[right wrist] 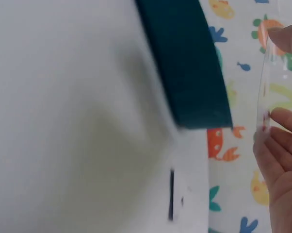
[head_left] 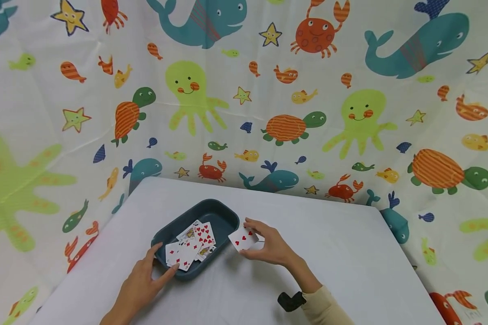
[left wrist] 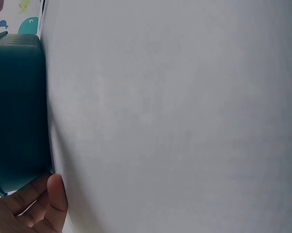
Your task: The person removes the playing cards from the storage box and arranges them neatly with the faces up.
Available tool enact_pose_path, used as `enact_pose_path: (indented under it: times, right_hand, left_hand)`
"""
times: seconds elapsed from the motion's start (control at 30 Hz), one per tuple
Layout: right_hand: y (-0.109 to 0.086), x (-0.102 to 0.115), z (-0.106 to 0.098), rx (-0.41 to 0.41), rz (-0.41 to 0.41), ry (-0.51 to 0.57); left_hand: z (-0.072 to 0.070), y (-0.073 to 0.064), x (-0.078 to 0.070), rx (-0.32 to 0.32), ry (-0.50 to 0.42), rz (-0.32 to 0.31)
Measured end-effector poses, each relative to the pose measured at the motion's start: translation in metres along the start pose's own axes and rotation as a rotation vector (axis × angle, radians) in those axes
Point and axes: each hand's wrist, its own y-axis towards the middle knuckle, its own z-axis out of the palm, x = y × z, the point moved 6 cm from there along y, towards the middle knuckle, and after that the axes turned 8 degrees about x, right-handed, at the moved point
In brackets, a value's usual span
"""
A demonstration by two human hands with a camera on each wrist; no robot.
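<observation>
A dark teal plastic tub (head_left: pixel 223 216) stands on the white table, with several face-up playing cards (head_left: pixel 190 247) overlapping inside it. At its near left end, my left hand (head_left: pixel 140 282) grips the rim, thumb and fingers spread around the corner. The left wrist view shows bent fingers (left wrist: pixel 56 199) against the tub's lower edge. My right hand (head_left: pixel 270 243) pinches a playing card (head_left: pixel 243 238) with red hearts, thumb below and fingers above, just off the tub's right side. In the right wrist view this card bows slightly between thumb and fingers.
White cloth covers the table (head_left: pixel 329 253). Behind it hangs a curtain (head_left: pixel 244 113) printed with sea animals. A thin dark strip (right wrist: pixel 171 194) shows on the table in the right wrist view, close to the tub.
</observation>
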Motion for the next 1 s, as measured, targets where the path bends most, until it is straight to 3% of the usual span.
enact_pose_path:
  times: [0.23, 0.53, 0.83, 1.0]
  right_hand:
    - [-0.026, -0.022, -0.010, 0.103, 0.039, -0.151]
    - [-0.055, -0.041, -0.021, 0.228, 0.117, -0.252]
    - [-0.061, -0.052, -0.045, 0.261, 0.117, -0.453]
    - [-0.060, -0.056, -0.048, 0.331, 0.145, -0.513]
  left_hand:
    - [-0.001, 0.000, -0.001, -0.002, 0.007, -0.002]
    - [-0.001, -0.002, -0.002, -0.002, 0.004, -0.003]
    - [-0.001, 0.002, -0.002, 0.019, -0.006, -0.026]
    - [0.002, 0.002, 0.000, 0.027, -0.009, -0.032]
